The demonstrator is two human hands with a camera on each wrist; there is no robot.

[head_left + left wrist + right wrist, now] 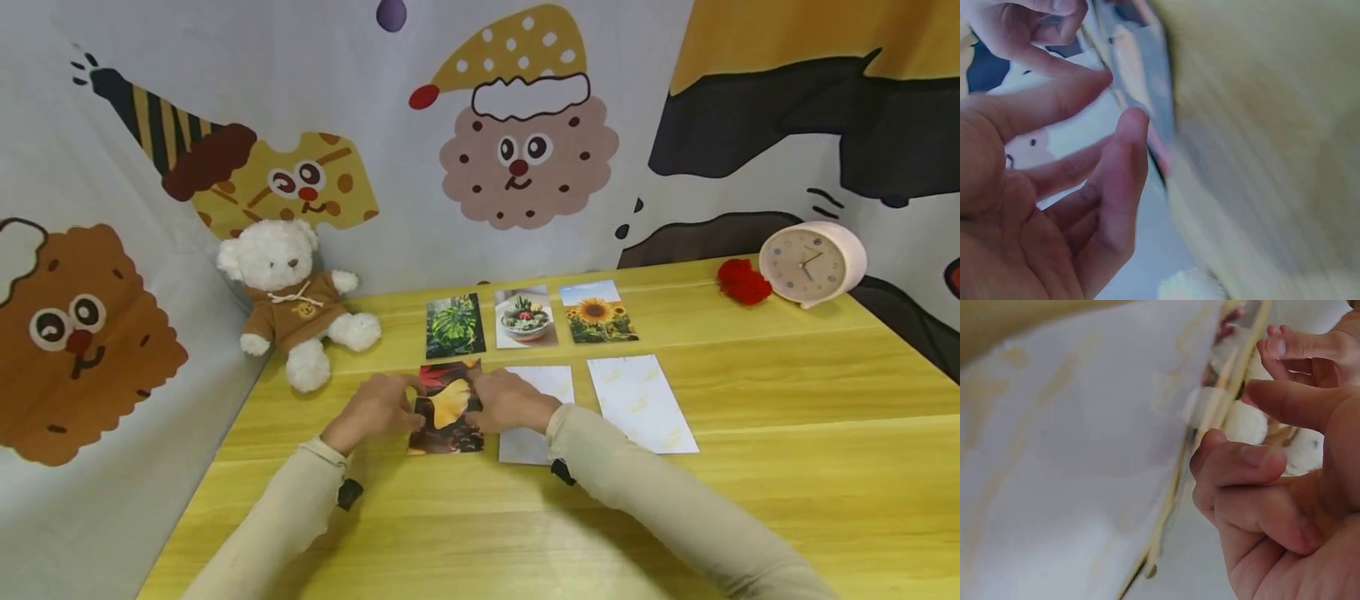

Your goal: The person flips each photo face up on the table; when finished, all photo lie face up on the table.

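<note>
A photo card with a yellow leaf on a dark ground [450, 405] lies at the left of the near row. My left hand [378, 407] is at its left edge and touches it with thumb and fingertips. At the opposite edge, fingertips of my right hand [508, 401] touch the same card. Both wrist views show a gap between thumb and bent fingers, with no card pinched there. To the right lie two white cards with faint yellow marks, the middle card [536, 383] partly under my right hand and the right card [641, 404] in full sight.
Behind them lie a green-leaf photo card [456, 326], a succulent-bowl card [526, 317] and a sunflower card [598, 312]. A white teddy bear [296, 308] sits at left. A pink clock [812, 264] and a red fluffy thing [743, 282] stand at far right, before a printed cloth.
</note>
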